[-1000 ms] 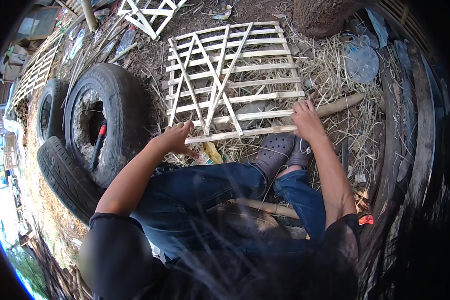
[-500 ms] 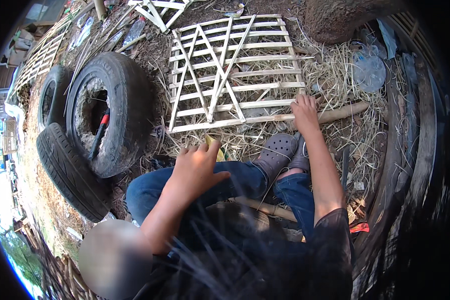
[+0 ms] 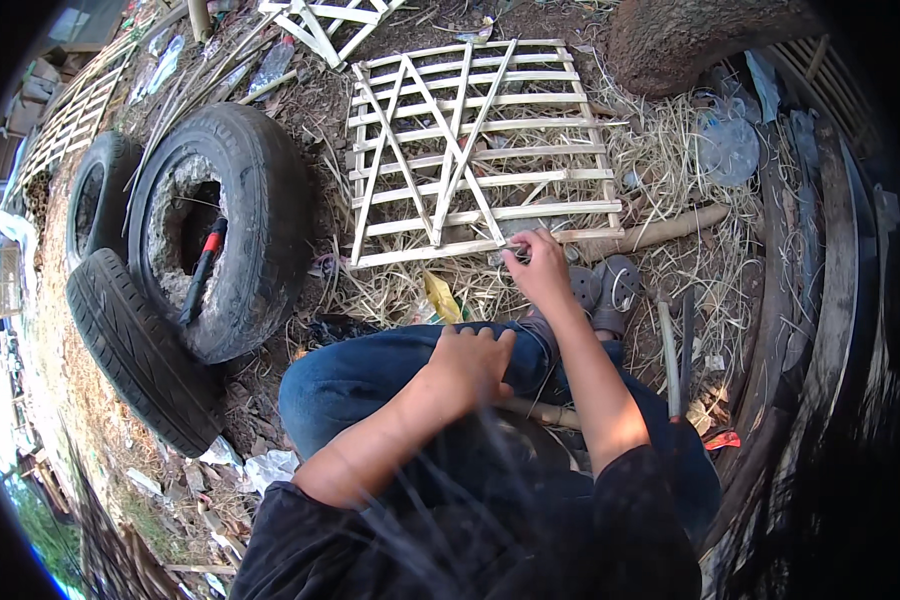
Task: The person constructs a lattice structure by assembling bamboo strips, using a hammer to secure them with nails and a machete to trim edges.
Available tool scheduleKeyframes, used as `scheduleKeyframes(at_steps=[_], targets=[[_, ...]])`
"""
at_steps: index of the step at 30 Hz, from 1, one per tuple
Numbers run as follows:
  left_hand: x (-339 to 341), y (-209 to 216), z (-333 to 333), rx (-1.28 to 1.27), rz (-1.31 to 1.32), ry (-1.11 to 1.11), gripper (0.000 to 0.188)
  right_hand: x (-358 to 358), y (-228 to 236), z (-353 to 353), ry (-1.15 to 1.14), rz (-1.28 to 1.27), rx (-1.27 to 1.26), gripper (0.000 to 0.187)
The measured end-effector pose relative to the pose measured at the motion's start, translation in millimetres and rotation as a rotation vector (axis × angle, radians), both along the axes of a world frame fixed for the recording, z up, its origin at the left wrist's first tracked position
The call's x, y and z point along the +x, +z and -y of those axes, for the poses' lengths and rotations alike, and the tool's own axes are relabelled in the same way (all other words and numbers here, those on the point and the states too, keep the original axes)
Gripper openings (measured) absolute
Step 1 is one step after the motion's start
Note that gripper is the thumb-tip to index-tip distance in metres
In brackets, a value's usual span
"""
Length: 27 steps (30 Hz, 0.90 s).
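A lattice panel of pale split-bamboo strips lies on the ground in front of me, with several slanting strips crossing its rows. My right hand is at the panel's near edge, thumb and fingertips closed on the near strip where a slanting strip meets it. A small greyish bit shows at those fingertips, too small to name. Nearer my body, my left hand is held over my bent knee in blue jeans, its fingers loosely apart and nothing seen in them. Grey clogs on my feet stand close to my right forearm.
To the left, a large tyre with a rough grey filling holds a red-and-black handled tool; two more tyres adjoin it. A second bamboo lattice lies beyond. A thick trunk, a pole and bamboo shavings are at right.
My right hand has moved left along the panel's near edge, from its right corner to the slanting strip's end. My left hand has moved right and lower, over my knee. The view has shifted slightly.
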<state>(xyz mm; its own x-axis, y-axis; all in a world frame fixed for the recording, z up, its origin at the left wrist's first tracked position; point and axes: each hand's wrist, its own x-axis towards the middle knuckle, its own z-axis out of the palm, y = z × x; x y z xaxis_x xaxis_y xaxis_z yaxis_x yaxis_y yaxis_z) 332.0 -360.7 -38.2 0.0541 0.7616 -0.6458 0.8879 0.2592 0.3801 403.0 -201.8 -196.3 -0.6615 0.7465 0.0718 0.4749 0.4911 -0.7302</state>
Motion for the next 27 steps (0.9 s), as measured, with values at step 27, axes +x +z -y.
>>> scheduleKeyframes(at_steps=[27], targets=[[-13,0,-1,-0.033,0.092,0.009,0.062,-51,-23,-72,0.155,0.376,-0.509,0.027]])
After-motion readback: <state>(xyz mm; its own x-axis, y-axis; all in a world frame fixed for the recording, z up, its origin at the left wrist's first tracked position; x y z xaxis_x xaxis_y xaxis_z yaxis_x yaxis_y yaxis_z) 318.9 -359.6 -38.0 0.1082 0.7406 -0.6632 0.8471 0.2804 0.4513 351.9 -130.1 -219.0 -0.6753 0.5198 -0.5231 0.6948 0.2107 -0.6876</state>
